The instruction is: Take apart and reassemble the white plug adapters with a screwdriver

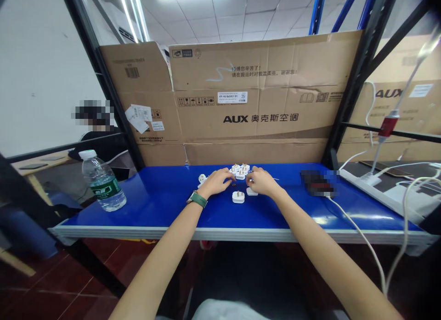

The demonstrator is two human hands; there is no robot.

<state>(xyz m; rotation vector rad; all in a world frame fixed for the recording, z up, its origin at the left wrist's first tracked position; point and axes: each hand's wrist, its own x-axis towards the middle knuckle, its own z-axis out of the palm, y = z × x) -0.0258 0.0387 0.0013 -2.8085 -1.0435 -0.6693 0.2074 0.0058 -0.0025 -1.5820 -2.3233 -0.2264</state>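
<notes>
White three-pin plugs lie on the blue tabletop (165,205). A cluster of several plugs (240,174) sits between and just beyond both hands, pins up. My left hand (217,181), with a green-banded watch (197,199) on its wrist, reaches in from the left; its bent fingers are slightly apart, near a tiny brown piece (234,185). Partly hidden behind that hand is another white plug (202,177). My right hand (262,180) has curled fingers beside the cluster; whatever they hold is hidden. Under it shows a white plug part (251,191). Nearer me stands a single plug (238,197).
A water bottle (103,184) stands at the table's left end. On the right lie a blurred dark device (319,183) with a white cable and a long white power strip (382,191). Cardboard (255,122) walls the back. A person (98,134) sits beyond the left frame post.
</notes>
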